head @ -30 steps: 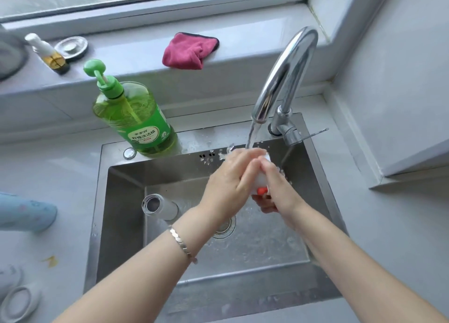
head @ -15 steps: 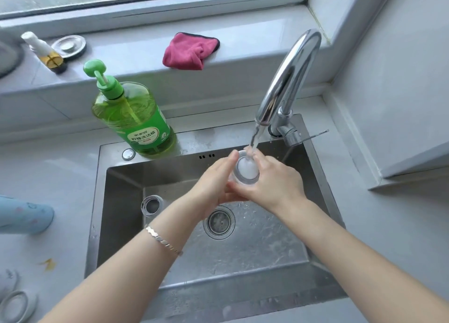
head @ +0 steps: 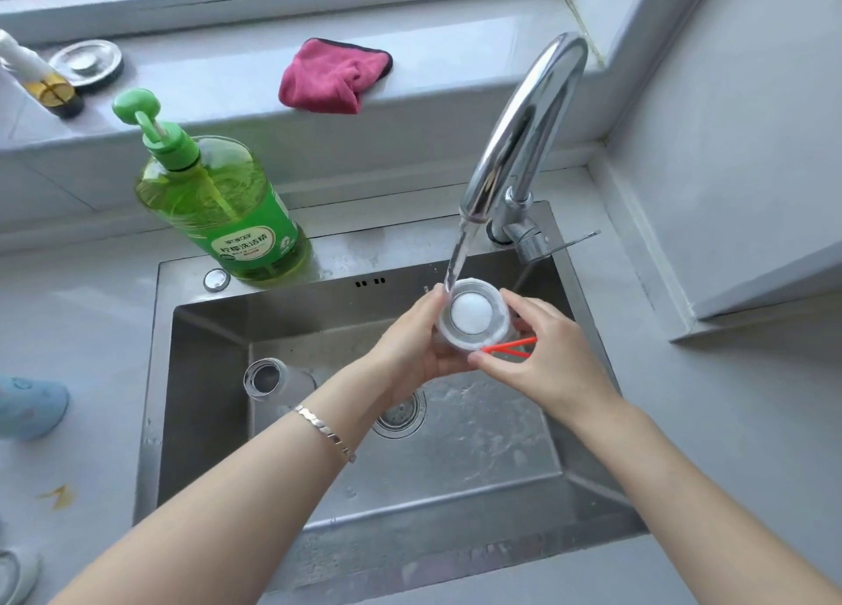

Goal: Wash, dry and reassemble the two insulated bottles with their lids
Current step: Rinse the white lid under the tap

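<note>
A round white bottle lid (head: 471,314) with an orange loop (head: 510,347) is under the running tap (head: 515,135), its inside facing up. My left hand (head: 412,351) grips it from the left and below. My right hand (head: 542,354) pinches its right rim and the orange loop. An open white insulated bottle (head: 273,379) lies on its side in the steel sink (head: 200,422), mouth toward me. A light blue bottle (head: 29,406) lies on the counter at the far left.
A green dish-soap pump bottle (head: 223,203) stands on the sink's back edge. A pink cloth (head: 332,76), a small spray bottle (head: 41,83) and a metal disc (head: 86,62) rest on the windowsill. A white lid (head: 13,572) sits at the bottom left. The drain (head: 401,415) is open.
The lid has turned so its inside faces up under the water stream. My hands have shifted from rubbing it to holding its sides, and the orange loop shows again.
</note>
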A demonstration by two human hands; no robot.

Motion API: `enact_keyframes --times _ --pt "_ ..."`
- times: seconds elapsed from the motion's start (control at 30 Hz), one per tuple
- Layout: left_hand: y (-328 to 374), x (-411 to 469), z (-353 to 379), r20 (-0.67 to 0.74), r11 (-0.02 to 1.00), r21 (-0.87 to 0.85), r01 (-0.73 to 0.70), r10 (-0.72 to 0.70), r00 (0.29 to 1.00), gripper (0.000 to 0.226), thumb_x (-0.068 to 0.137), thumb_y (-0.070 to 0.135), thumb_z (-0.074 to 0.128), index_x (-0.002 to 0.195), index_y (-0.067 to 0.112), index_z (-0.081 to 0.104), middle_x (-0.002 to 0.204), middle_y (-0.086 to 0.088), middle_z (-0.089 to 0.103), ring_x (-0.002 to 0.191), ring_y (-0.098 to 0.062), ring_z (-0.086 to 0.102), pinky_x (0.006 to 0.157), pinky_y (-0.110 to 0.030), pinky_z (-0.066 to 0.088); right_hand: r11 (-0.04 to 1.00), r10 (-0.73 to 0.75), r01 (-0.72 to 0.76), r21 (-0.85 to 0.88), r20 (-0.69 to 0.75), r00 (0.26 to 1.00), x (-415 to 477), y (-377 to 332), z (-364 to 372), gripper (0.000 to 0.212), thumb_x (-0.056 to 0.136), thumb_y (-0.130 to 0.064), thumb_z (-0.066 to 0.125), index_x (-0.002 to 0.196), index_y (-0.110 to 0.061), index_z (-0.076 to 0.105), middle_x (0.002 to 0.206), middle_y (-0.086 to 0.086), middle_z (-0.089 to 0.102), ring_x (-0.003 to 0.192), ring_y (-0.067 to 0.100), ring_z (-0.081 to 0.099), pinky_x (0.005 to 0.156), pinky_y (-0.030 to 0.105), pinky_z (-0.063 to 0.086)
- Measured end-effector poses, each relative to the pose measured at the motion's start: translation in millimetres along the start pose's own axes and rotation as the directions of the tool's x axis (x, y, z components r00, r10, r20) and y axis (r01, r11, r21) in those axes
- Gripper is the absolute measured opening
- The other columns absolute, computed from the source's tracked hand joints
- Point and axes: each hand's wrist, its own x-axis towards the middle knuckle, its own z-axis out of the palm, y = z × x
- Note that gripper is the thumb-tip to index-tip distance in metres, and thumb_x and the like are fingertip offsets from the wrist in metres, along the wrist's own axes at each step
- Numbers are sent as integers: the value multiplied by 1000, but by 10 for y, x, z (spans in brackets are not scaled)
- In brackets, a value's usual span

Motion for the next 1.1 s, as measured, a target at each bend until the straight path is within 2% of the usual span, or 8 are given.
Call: enact_keyframes --times 0.13,0.27,0.4,0.53,0.7,0.8,0.9,1.1 --pt "36 -21 -39 51 997 -19 -71 72 996 41 97 37 40 132 16 49 126 -15 60 93 -25 65 75 -38 58 1000 -9 9 29 6 1000 25 -17 9 75 67 -24 82 133 -16 50 121 -5 57 102 0 50 87 -1 31" --pt "71 -104 -182 -95 982 5 -187 186 978 26 95 30 50 119 23 57 121 -11 61 93 -26 65 66 -38 57 998 -57 56 10 147 987 97 -167 36 70 68 -35 79 131 -32 48 118 -11 59 105 5 55 91 19 43" --pt "94 -215 -254 -199 927 200 -318 357 913 27 86 24 65 112 27 59 113 -7 60 91 -16 65 63 -23 53 963 -15 -68 260 306 952 152 -364 148 52 69 -34 79 109 -44 47 103 -27 56 95 -8 57 87 15 48" --pt "123 -293 -284 -114 639 633 -437 635 764 51 62 26 80 104 43 56 112 13 52 106 -10 57 92 -28 49 807 -2 -235 542 401 916 233 -297 343 71 57 -24 81 118 -28 45 115 -3 60 100 5 63 82 27 54" --pt "133 -308 -338 141 401 759 -513 668 730 97 57 14 88 134 34 33 121 10 47 115 -4 47 99 -21 41 512 -129 -335 791 456 881 220 -160 312 59 69 0 60 126 -10 47 102 1 66 88 11 65 67 22 51" --pt "59 -232 -305 279 284 768 -574 658 699 103 56 7 87 135 32 26 124 9 43 118 -4 43 100 -19 38 575 -13 -277 770 347 938 217 -88 342 71 61 -22 78 125 -14 49 107 4 65 97 16 64 77 29 52" --pt "-13 -204 -311 266 339 740 -582 646 715 94 63 12 85 137 31 30 129 20 40 121 -1 42 101 -16 37 628 23 -195 753 233 972 177 -5 351 73 51 -30 81 118 -18 54 109 6 65 101 19 63 86 34 51" --pt "28 -256 -267 93 781 454 -429 438 894 27 90 7 57 109 27 59 97 9 67 79 0 61 72 -15 50 337 -138 -290 896 352 926 178 21 180 50 60 -22 67 110 -18 62 105 5 67 90 16 63 72 24 53"
